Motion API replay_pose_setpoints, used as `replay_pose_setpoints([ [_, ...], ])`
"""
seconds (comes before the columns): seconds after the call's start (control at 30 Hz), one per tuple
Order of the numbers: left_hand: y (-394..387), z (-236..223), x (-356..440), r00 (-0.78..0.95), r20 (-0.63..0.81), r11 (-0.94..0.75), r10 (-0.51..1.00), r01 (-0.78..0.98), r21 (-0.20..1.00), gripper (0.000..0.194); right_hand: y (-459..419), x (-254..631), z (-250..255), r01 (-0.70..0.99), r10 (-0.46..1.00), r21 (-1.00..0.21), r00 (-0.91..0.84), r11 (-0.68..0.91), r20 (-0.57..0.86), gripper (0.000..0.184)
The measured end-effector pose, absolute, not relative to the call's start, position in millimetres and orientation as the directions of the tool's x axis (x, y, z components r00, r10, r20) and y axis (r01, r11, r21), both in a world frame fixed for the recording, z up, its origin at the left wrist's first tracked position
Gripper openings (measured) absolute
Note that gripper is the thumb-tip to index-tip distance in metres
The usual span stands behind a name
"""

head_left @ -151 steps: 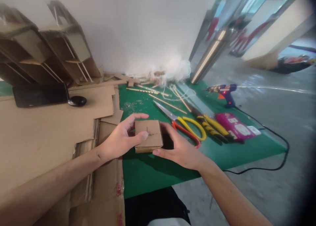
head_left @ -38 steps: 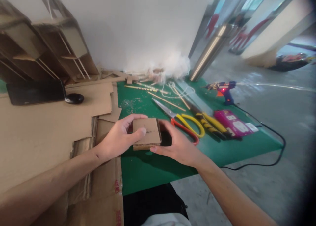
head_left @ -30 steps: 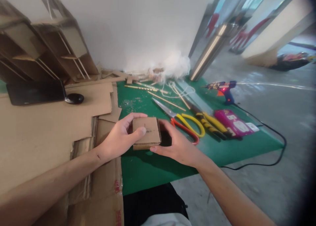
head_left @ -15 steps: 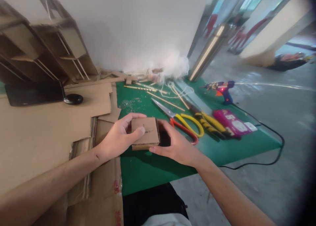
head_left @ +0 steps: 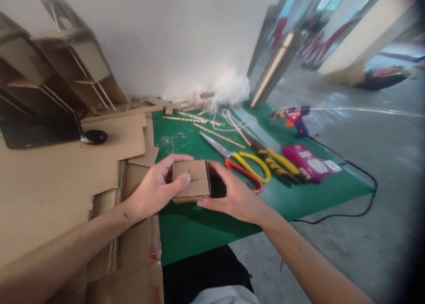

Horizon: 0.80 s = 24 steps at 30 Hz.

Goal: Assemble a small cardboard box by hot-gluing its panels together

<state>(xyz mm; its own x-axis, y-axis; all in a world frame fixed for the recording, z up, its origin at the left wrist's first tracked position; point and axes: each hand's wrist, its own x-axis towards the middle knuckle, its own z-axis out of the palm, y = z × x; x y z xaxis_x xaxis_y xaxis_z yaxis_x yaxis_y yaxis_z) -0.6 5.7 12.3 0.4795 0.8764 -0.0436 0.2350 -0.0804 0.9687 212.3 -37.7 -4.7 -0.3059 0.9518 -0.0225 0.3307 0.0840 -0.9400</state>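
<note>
A small square cardboard block (head_left: 194, 186) of stacked layers, with dark pen marks on top, is held between both hands above the green table surface. My left hand (head_left: 162, 177) grips its left side, thumb lying on the top face and fingers round the far edge. On the opposite side my right hand (head_left: 229, 191) closes on the block, thumb at the near right corner and fingers behind the right edge. Scissors (head_left: 239, 160) with one yellow and one red handle lie just beyond my right hand.
Pliers (head_left: 277, 164), a magenta box (head_left: 308, 162) and thin sticks (head_left: 221, 135) lie on the green table (head_left: 206, 233). A lit glue gun (head_left: 295, 117) with a cable and a steel flask (head_left: 274, 71) stand farther right. Cardboard sheets (head_left: 59, 175) and cardboard shelves (head_left: 76, 64) occupy the left.
The whole view has shifted slightly, so things sit a little farther left in the picture. Both hands keep the same hold on the block.
</note>
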Motion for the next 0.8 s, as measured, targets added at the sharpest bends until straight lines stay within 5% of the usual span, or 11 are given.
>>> replay_pose_setpoints([
  [0.8, 6.0, 15.1, -0.3, 0.483, -0.085, -0.034, 0.872, 0.233, 0.972, 0.039, -36.8, 211.9, -5.7, 0.326, 0.955, -0.941, -0.295, 0.095, -0.006, 0.074],
])
